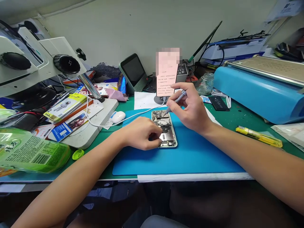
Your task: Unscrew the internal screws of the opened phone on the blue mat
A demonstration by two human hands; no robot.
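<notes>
An opened smartphone (pixel 169 134) with its inner parts bared lies on the blue mat (pixel 187 160). My left hand (pixel 144 133) is closed at its left side, thumb and curled fingers against the phone's edge. In my right hand (pixel 191 109) is a slim grey screwdriver (pixel 180 96), held like a pen and slanting down to the phone's upper end. Whether its tip touches a screw is too small to tell. Behind that hand, a second phone (pixel 166 72) with text on a pink screen stands upright on a round base.
A microscope (pixel 64 63) stands at left, with boxed goods (pixel 65 107) on its base. Nearby are a white mouse (pixel 118 117), a green bag (pixel 33 150) and a white cable (pixel 140 113). At right are a blue machine (pixel 258 91), a glass jar (pixel 206 84) and a yellow cutter (pixel 258 136).
</notes>
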